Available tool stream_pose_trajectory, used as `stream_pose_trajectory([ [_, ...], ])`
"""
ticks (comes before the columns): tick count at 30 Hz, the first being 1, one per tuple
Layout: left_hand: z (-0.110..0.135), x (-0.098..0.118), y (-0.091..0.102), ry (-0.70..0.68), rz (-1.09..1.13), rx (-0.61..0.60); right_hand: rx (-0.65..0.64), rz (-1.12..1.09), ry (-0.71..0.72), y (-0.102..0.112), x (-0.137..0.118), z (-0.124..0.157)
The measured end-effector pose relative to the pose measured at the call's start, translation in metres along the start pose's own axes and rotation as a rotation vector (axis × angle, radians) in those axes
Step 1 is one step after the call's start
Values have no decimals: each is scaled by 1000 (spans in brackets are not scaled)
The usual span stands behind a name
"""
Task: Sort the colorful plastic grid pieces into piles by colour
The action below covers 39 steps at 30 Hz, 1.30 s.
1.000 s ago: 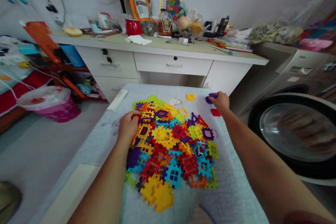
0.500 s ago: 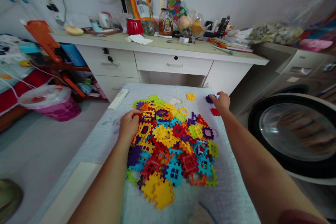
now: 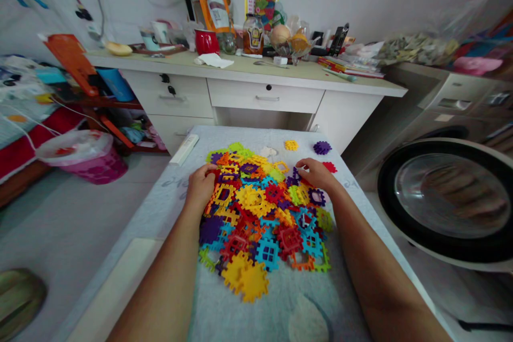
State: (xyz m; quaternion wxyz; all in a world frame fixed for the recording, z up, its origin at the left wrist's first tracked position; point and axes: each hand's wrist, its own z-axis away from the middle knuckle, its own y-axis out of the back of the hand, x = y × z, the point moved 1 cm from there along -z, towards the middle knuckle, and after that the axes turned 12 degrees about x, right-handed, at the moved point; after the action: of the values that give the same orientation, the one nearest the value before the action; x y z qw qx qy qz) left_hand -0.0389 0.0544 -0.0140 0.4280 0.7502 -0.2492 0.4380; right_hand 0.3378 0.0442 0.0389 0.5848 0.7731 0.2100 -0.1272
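A heap of colourful plastic interlocking tiles (image 3: 256, 200) with toothed edges covers the middle of the cloth-topped table (image 3: 224, 310). At the heap's left edge is my left hand (image 3: 200, 187), its fingers bent in against red and orange tiles; what they hold, if anything, is hidden. My right hand (image 3: 316, 173) reaches over the heap's upper right, thumb and index finger slightly apart, beside a purple tile (image 3: 294, 176). Apart from the heap, at the far right, lie a purple toothed tile (image 3: 322, 147), a yellow tile (image 3: 291, 145) and a red tile (image 3: 329, 166), partly behind my right hand.
A white box (image 3: 184, 149) lies at the table's far left. Beyond stands a white desk (image 3: 264, 91) with a red mug (image 3: 207, 41), a jar (image 3: 253, 33) and a fruit bowl (image 3: 294, 45). Right is a washing machine (image 3: 449, 203) with a round door; left, a pink bin (image 3: 96, 163).
My right hand has left the purple tile at the far right and moved left and nearer, to the heap. The purple tile stays on the table. My left hand keeps its place.
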Motion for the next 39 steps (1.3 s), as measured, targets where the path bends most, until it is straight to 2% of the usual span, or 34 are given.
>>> stream_pose_trajectory([
  [4,-1,-3,0,-5,-20,-7,-51,140,25,-10,-4,0],
  [7,0,-1,-1,-4,-35,16,-53,159,18,-14,-3,0],
  [15,2,3,-2,-12,-40,40,-18,-49,-65,-13,0,0],
  [18,1,2,-2,-3,-53,37,30,-61,-79,-6,3,-2],
  [20,0,1,-3,-5,-51,37,53,-20,-79,7,7,-4],
  [22,0,-1,-3,-12,-37,41,-10,54,-78,23,13,-4],
  [25,0,-5,-4,-15,-26,44,-226,134,-119,45,19,3],
  [28,-1,-7,-5,-14,-21,42,-421,159,-218,52,19,16],
  [30,-1,-6,-6,-8,-23,47,-472,177,-253,51,16,26],
  [32,0,-5,-6,3,-25,56,-438,203,-235,47,13,34],
  [35,0,-2,-6,20,-24,63,-314,208,-194,44,10,45],
  [39,3,0,-4,50,-3,56,-235,45,-206,48,13,57],
])
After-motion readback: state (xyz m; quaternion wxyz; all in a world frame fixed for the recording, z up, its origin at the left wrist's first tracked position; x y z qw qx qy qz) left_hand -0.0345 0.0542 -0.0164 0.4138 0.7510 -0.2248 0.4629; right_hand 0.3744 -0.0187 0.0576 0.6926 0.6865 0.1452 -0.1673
